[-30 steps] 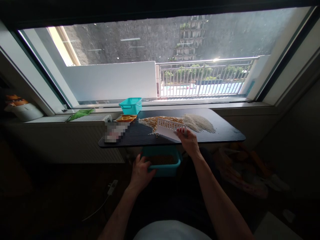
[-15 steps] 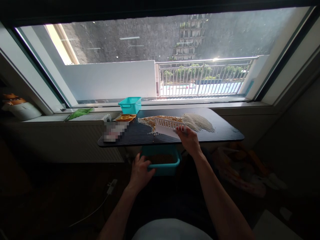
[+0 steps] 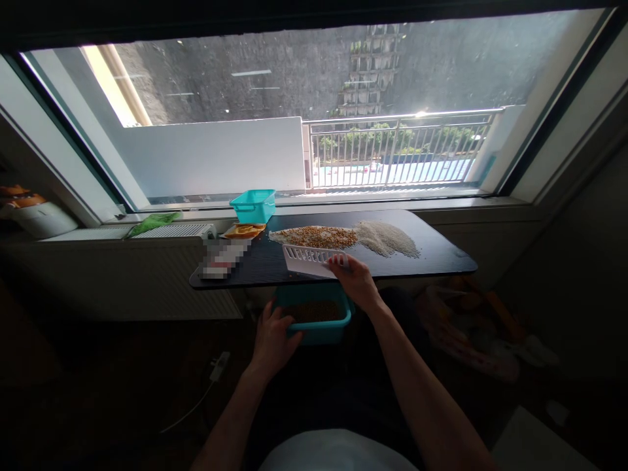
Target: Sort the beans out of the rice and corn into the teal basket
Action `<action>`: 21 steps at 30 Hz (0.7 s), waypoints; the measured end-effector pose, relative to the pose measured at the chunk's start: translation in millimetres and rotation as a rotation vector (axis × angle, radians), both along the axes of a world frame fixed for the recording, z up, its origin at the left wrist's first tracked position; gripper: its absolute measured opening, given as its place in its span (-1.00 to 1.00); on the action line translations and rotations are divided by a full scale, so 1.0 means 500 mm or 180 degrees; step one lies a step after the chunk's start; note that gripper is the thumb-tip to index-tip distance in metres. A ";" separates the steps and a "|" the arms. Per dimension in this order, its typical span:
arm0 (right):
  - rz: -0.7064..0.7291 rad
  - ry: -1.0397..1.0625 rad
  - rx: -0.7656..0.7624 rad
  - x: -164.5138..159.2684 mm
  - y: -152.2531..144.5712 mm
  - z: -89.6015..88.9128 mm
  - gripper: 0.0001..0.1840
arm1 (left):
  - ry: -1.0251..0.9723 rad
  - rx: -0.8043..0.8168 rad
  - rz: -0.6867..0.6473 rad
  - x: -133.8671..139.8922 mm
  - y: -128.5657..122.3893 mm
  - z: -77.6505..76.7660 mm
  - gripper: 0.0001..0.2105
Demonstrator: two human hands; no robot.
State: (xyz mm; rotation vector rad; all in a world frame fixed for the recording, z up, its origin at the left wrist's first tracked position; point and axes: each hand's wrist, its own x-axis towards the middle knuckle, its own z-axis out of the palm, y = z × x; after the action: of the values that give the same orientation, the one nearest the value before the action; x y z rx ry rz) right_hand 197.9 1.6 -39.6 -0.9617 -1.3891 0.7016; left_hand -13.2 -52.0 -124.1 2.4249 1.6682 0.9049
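Observation:
My right hand (image 3: 358, 280) is closed on the right end of a white slotted plastic panel (image 3: 308, 263), its fingers over the top edge. The panel stands near the front edge of a dark table (image 3: 436, 255). Just behind it lies a pile of orange-yellow kernels (image 3: 318, 237) mixed with white grains. To the right of that is a heap of white grains (image 3: 387, 238), perhaps rice. Below the table's edge, my left hand (image 3: 273, 335) grips the left side of a teal plastic bin (image 3: 321, 335). Brown-looking grains, dim in shadow, cover the bin's bottom.
A second teal bin (image 3: 254, 206) stands behind the table by the window. An orange-and-white packet (image 3: 244, 231) and a blurred item (image 3: 226, 259) lie at the table's left. A green cloth (image 3: 156, 223) rests on the radiator (image 3: 191, 232). A white power cord (image 3: 189, 413) runs over the floor.
My right hand has drawn the slotted panel left and towards me, to the table's front edge. More of the kernel pile shows behind it. My left hand stays on the bin.

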 end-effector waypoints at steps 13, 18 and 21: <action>0.0140 -0.0005 0.0025 0.011 -0.029 0.018 -0.68 | 0.0062 0.0191 0.0064 -0.018 -0.006 -0.003 -0.95; 0.0291 -0.0114 0.0063 -0.029 0.017 0.009 -0.67 | 0.0063 0.0255 0.0001 -0.024 -0.003 -0.006 -0.94; 0.0439 -0.0172 0.0031 -0.051 0.044 0.004 -0.66 | 0.0066 0.0281 -0.0050 -0.039 -0.001 -0.007 -0.96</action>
State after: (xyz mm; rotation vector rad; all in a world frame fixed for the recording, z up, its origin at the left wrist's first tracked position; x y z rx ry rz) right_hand 172.3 23.5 -37.6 -0.8889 -1.5158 0.7756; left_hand -32.5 -52.3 -127.4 2.5084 1.6476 0.9749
